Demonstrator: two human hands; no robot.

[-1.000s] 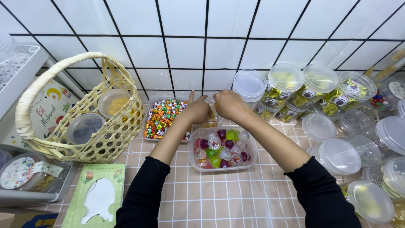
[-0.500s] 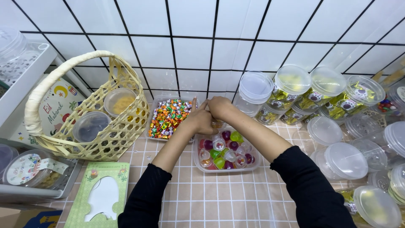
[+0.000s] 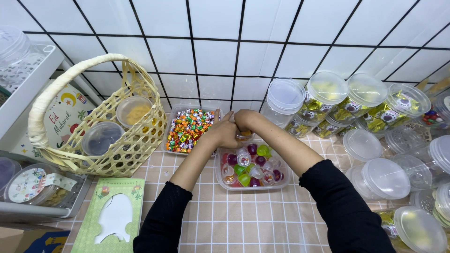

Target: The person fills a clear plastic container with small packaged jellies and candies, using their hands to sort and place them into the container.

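Note:
My left hand (image 3: 222, 132) and my right hand (image 3: 243, 120) meet just above the far rim of a clear plastic tub (image 3: 221, 179) filled with small coloured jelly cups (image 3: 248, 164). Both hands close around one small orange jelly cup (image 3: 244, 136), mostly hidden by my fingers. A clear tray of bright wrapped candies (image 3: 187, 129) lies directly left of my hands. Black sleeves cover both forearms.
A woven basket (image 3: 124, 152) with a tall handle holds two lidded tubs at the left. Several lidded clear jars (image 3: 323, 100) of wrapped sweets crowd the right side. A green cut-out card (image 3: 115, 218) lies at the front left, and a grey tray (image 3: 33, 211) of tubs beside it.
My joined hands have drawn slightly toward me, over the far rim of the jelly tub. The camera has tilted a little; the rest stays in place.

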